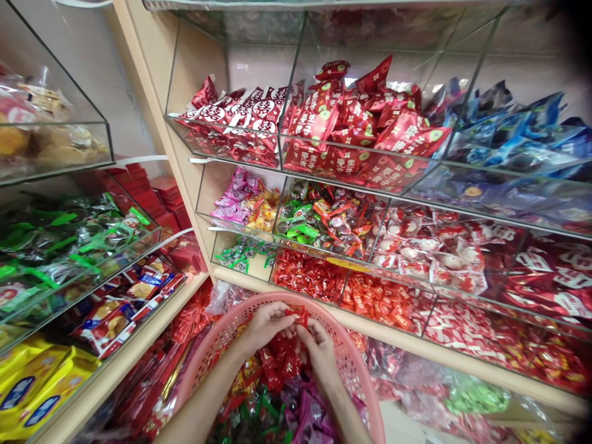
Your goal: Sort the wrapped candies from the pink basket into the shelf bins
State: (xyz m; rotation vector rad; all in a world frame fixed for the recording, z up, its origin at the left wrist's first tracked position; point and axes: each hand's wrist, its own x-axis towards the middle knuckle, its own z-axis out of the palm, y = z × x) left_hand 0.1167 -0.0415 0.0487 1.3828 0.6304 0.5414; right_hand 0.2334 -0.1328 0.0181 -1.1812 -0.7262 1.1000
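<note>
Both hands meet over a pink plastic basket (356, 345) with a perforated wall. My left hand (268, 327) pinches a red wrapped candy (298, 316) from the left. From the right, my right hand (317, 345) has its fingers closed at the same candy. Just beneath them lie more red-wrapped candies (280, 364) in the basket. Purple-wrapped candies (309, 410) and green-and-dark-wrapped candies (252, 416) fill the near part. Yellow-and-red packets (240, 376) show along the left inside, partly covered by my left forearm.
Clear-fronted shelf bins hold red snack packets (351, 117), blue packets (522, 135) and loose red candies (309, 274). A wooden shelf edge (388, 333) runs just behind the basket. Left, another shelf carries green-wrapped sweets (69, 240) and yellow packs (41, 382). Plastic bags (476, 394) lie below, right.
</note>
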